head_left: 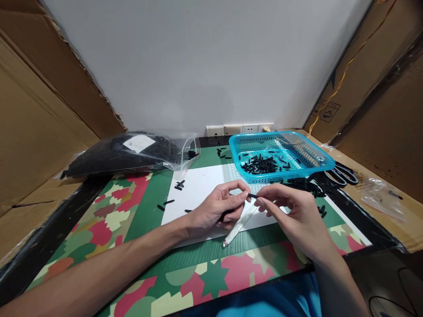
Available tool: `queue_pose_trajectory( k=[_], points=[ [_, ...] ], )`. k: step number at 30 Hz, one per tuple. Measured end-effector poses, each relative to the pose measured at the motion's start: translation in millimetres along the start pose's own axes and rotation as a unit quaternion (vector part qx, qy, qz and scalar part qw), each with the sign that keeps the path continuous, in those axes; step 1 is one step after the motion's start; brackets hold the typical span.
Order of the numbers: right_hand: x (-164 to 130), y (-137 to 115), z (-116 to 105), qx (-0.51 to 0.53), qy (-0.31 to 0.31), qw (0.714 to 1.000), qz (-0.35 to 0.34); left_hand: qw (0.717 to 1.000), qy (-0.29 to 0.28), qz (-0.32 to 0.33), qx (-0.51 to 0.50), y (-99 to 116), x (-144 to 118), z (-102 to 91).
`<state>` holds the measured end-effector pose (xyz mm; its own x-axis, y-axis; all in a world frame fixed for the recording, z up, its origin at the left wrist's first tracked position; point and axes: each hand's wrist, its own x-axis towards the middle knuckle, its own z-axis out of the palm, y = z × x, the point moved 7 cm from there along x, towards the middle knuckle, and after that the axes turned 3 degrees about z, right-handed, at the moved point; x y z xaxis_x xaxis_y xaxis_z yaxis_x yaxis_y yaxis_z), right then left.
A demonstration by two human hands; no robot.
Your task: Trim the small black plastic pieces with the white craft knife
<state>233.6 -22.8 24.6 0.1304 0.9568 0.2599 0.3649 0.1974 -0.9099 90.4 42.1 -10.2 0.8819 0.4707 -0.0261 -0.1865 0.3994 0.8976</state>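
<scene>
Near the table's front edge we pinch a small black piece (252, 195) between both hands: our left hand (216, 209) curls around more black pieces, our right hand (294, 213) grips the piece's other end, with a white tube (239, 225) beneath. Behind sits the blue basket (317, 165) of pieces. A loose pinch could drop it among scattered pieces (179, 185) on the white sheet (198, 193).

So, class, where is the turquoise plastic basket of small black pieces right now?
In the head view the turquoise plastic basket sits at the table's far right, beyond the right hand, with black-handled scissors just to its right.
</scene>
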Motion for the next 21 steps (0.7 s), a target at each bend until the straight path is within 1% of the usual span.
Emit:
queue_pose_trajectory(
  k=[12, 21],
  points=[
    [-0.6, 1.9, -1.2, 0.026, 0.010, 1.000, 0.011, 1.000, 0.006, -0.003, 0.008, -1.2, -0.4, -2.1],
    [0.8, -0.2, -2.7, 0.030, 0.020, 0.999, -0.002, 1.000, 0.018, -0.005, 0.003, -1.2, 0.3, -3.0]
  ],
)
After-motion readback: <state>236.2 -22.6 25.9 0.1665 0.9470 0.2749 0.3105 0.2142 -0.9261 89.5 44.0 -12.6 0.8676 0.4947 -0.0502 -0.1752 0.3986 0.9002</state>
